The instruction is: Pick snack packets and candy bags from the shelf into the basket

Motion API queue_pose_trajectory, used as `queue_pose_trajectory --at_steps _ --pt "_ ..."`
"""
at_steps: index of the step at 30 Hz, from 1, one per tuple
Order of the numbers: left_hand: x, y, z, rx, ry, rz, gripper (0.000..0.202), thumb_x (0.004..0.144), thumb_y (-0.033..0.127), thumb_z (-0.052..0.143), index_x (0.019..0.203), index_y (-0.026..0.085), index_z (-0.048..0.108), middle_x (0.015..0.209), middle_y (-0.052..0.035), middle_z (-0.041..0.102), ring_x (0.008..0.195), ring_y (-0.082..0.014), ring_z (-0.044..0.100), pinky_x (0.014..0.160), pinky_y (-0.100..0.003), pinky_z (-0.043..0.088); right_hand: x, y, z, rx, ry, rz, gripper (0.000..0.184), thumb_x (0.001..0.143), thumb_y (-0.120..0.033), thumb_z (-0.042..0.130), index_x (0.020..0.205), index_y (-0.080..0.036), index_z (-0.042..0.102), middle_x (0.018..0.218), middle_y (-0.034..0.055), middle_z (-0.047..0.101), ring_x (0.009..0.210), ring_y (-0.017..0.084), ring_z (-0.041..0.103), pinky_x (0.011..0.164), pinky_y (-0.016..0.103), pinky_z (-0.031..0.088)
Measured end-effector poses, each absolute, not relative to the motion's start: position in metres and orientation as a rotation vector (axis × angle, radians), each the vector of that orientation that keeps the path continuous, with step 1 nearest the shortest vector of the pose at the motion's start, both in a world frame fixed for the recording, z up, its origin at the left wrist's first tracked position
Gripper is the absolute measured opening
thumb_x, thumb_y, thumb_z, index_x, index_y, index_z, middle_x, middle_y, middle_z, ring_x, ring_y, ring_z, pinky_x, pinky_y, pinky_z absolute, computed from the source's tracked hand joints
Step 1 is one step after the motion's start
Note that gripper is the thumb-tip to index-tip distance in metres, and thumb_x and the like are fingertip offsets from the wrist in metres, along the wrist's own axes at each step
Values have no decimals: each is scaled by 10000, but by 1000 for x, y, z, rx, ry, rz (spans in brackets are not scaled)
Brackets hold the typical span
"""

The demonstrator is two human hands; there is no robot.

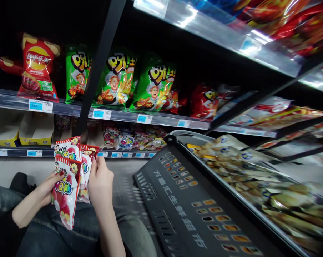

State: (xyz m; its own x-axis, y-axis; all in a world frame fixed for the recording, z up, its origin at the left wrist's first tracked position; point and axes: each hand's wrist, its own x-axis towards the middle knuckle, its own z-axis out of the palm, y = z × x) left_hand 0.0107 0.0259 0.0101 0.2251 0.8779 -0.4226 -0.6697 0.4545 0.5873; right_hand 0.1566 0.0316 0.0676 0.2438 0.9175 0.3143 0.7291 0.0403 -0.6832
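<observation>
Several small red-and-white gummy candy bags [64, 203] are held over my lap, with round pink fruit printed on the front one. My left hand [51, 186] is closed on the front bags from the left, its thumb lying across the printed face. Behind them, more gummy bags [84, 167] are pinched at their right edge by my right hand [101, 180], whose fingertips are partly hidden. Past my hands, the bottom shelf carries small candy bags [110, 138] of similar size in open boxes.
A dark grey shopping basket [174, 207] full of packed snack bags [231, 167] stands to my right. Green chip bags [154, 89] and a red chip bag [37, 67] line the middle shelf [67, 108]. A black shelf post [99, 53] rises ahead. Yellow-edged cartons [36, 130] sit lower left.
</observation>
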Motion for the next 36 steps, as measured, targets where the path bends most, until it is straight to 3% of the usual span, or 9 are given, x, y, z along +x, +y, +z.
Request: queue_pose_trajectory --at_steps 4,7,13,17,21,25,27,32,36 --pt "12 28 11 306 840 1126 183 657 62 650 814 127 583 684 -87 722 648 -245 690 632 -341 574 165 35 67 -1620 -1553 505 226 869 -316 337 733 -198 474 603 10 571 534 151 514 505 232 323" --pt "15 30 13 337 879 1166 173 666 81 649 823 125 591 720 -94 726 667 -244 690 652 -347 570 167 30 73 -1551 -1464 402 203 848 -360 397 787 -188 486 731 44 597 640 158 544 570 241 380" --pt "20 33 18 480 901 1326 299 666 198 687 941 131 590 817 -72 729 777 -243 681 696 -318 558 136 14 75 -1665 -1719 508 201 745 -363 560 801 -186 484 694 35 561 630 186 530 569 283 403" --pt "18 35 15 491 957 1388 336 636 203 709 943 125 597 807 -66 730 800 -246 675 689 -295 555 116 16 61 -1826 -1754 375 166 780 -258 491 904 -149 474 921 146 532 828 289 538 653 387 432" --pt "15 37 13 360 937 1397 427 632 207 700 1036 145 578 809 -62 731 827 -256 670 720 -328 553 112 22 53 -1708 -1698 407 133 826 -235 406 930 -182 469 990 132 493 844 268 540 658 376 442" --pt "10 40 17 262 814 1445 449 756 445 554 1111 170 551 938 -96 711 903 -266 648 767 -361 542 113 23 53 -1628 -1679 535 174 843 -226 360 983 -189 457 1055 130 505 832 241 553 636 332 430" --pt "8 42 19 252 772 1448 460 790 486 483 1122 175 547 962 -101 704 913 -261 645 773 -355 539 115 23 54 -1592 -1682 568 178 847 -220 341 975 -188 460 1008 119 541 819 236 556 639 323 416" --pt "-1 46 19 279 845 1350 346 805 354 515 1090 161 554 864 -84 718 795 -244 676 697 -364 559 138 30 56 -1425 -1436 650 138 849 -299 357 885 -199 445 732 35 571 647 177 536 596 277 393" --pt "-2 46 13 381 877 1316 296 768 308 573 1025 161 563 816 -81 718 677 -251 682 565 -399 571 163 40 61 -993 -1055 1096 203 794 -407 430 865 -216 437 665 -16 532 496 115 495 455 221 384"
